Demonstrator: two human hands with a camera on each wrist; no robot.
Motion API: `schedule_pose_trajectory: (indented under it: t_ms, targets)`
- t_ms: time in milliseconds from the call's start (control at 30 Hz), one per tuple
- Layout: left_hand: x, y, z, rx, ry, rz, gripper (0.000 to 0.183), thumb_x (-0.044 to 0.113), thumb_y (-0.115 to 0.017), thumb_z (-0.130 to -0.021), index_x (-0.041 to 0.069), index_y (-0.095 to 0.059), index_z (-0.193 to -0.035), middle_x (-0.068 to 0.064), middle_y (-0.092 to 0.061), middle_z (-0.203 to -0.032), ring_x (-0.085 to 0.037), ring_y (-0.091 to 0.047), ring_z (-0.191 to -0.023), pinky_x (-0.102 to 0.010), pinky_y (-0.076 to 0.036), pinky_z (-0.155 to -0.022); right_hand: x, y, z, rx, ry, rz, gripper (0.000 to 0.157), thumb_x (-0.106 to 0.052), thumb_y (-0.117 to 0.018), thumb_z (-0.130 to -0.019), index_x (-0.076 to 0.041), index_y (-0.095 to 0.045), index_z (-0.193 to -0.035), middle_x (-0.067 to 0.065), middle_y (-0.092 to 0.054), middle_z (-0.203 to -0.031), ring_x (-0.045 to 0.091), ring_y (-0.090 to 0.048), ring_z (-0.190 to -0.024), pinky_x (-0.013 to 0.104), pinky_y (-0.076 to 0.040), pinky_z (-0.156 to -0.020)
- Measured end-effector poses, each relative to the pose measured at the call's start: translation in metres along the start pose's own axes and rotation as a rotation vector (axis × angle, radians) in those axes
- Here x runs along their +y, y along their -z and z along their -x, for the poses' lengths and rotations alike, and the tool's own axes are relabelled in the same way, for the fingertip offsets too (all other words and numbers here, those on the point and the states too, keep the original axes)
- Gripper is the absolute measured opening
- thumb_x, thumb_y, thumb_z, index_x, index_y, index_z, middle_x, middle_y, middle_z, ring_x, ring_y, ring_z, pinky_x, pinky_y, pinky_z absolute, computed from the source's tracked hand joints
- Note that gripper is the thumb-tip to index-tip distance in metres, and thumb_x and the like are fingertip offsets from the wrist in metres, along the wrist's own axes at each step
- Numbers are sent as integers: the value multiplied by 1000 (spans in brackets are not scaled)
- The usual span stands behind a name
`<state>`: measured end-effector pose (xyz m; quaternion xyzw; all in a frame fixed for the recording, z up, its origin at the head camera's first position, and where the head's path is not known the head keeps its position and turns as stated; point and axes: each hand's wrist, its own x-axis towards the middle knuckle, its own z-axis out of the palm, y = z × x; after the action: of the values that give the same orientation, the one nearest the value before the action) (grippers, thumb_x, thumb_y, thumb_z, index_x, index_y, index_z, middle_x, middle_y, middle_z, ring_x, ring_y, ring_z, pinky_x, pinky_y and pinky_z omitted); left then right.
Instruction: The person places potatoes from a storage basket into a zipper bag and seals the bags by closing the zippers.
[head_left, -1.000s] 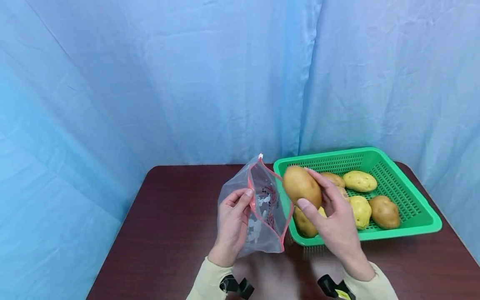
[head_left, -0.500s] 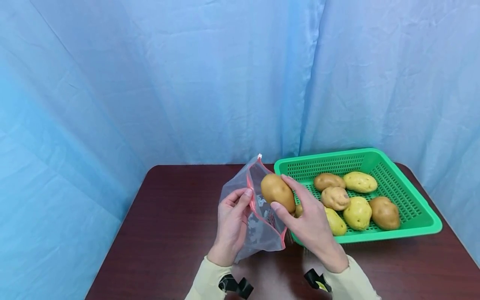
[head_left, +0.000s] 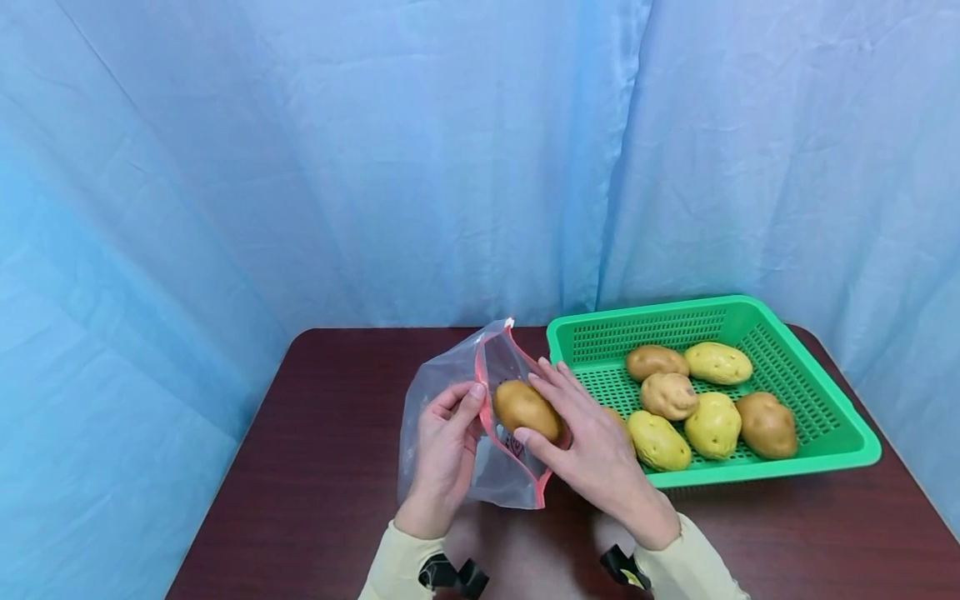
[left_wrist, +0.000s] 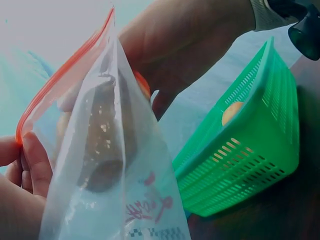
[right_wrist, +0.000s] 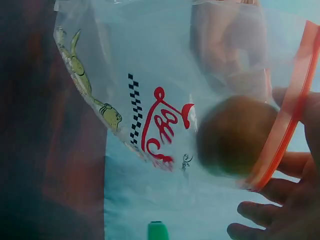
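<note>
Since half a second ago, we see that the large brown potato (head_left: 527, 411) has shifted left and down, further into the mouth of the clear plastic bag (head_left: 431, 412), and that the bag has slid a little left too. Now the potato sits just inside the opening; in the left wrist view we see it through the plastic as a dark, rounded shape near the top.

We see the left hand (head_left: 442, 454) pinching the near side of the bag's pink-red zip edge (head_left: 480, 367) between thumb and fingers, so the mouth gapes. Beyond, the right hand (head_left: 592, 446) has its fingers extended and apart, over the far side of that edge. Its thumb lies at the potato's lower edge; we cannot tell how firmly it touches.

Printed on the bag we find red lettering (right_wrist: 162, 125), a checkered strip (right_wrist: 134, 107) and a yellow-green figure (right_wrist: 82, 70).

To the right, we see a green slatted basket (head_left: 765, 472) holding seven brown, tan and yellow potatoes, one partly hidden by the right hand. Basket and bag are on a dark reddish table (head_left: 337, 450), with pale blue curtains (head_left: 412, 167) behind.
</note>
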<state>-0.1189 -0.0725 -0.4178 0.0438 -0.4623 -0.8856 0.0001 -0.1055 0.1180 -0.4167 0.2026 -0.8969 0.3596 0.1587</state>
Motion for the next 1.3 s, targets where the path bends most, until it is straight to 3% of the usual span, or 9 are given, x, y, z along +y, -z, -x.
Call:
schedule_pose_trajectory:
  t_ms: [233, 367, 500, 933, 1033, 1233, 1300]
  targets:
    - [0, 9, 3, -16, 18, -18, 11, 3, -66, -99, 10, -74, -94, -1, -68, -83, -8, -62, -70, -19, -53, -65, 4, 5, 13, 19, -6, -68, 62, -34, -78, -93, -15, -58, -148, 0, -45, -160, 28, -40, -148, 60, -40, -110]
    - [-1, 11, 3, -18, 7, -6, 15, 0, -65, -99, 10, -74, -92, 0, -67, -81, -7, -61, -68, -19, -52, -64, 9, 16, 23, 74, -4, -85, 60, -25, -79, -92, -19, -57, -148, -3, -49, -157, 22, -45, -145, 36, -39, -115]
    - [0, 12, 4, -16, 4, -4, 17, -1, -64, -100, 10, -74, -92, -1, -67, -81, -8, -61, -68, -20, -53, -64, 22, 31, 33, 131, 14, -87, 62, -15, -80, -90, -21, -58, -147, -2, -54, -153, 17, -49, -142, 13, -29, -113]
    - [4, 15, 7, -21, 4, -4, 18, 0, -63, -101, 11, -74, -93, 0, -67, -81, -8, -61, -67, -19, -52, -62, 68, 80, 49, 204, -62, 40, 65, -10, -82, -88, -21, -59, -147, 6, -59, -147, -7, -40, -138, 5, -27, -105]
    - [5, 16, 7, -24, 4, -8, 17, 0, -63, -101, 11, -74, -93, -1, -67, -82, -8, -61, -68, -19, -53, -64, 77, 89, 48, 188, -89, 53, 65, -13, -83, -89, -21, -58, -148, 7, -58, -147, 2, -43, -138, 5, -27, -103]
    - [6, 17, 7, -23, 7, -24, 14, 2, -64, -101, 11, -74, -96, -2, -67, -85, -9, -62, -71, -19, -55, -68, 96, 101, 45, 117, -109, 98, 65, -21, -82, -91, -15, -54, -150, 14, -57, -147, 39, -51, -134, 9, -26, -105]
    - [6, 16, 8, -23, 10, -25, 13, 2, -64, -101, 11, -74, -97, -2, -67, -86, -10, -62, -72, -19, -56, -69, 101, 104, 43, 102, -104, 124, 66, -24, -83, -90, -14, -55, -149, 15, -59, -145, 42, -53, -132, 23, -37, -107]
